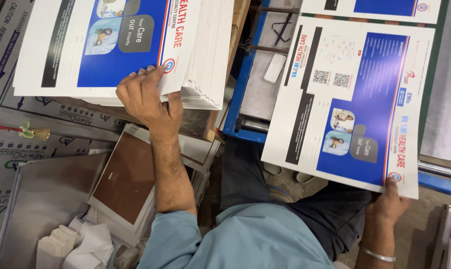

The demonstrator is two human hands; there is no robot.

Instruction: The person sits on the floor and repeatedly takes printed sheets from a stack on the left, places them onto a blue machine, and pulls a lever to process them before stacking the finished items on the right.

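The left hand (147,98) pinched the corner of the top blue-and-white printed sheet (111,45) on a tall paper stack (205,79), while the right hand (389,203) gripped the edge of a separate blue-and-white printed sheet (350,104).

light-blue shirt, dark trousers — silver bangle (378,255)

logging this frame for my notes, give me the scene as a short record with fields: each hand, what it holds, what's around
left hand: lifts the corner of the top sheet of a tall stack of white-and-blue printed paper sheets
right hand: grips the corner of a single white-and-blue printed paper sheet, held flat
below left arm: brown flat panel with white border
between sheets: blue metal machine frame
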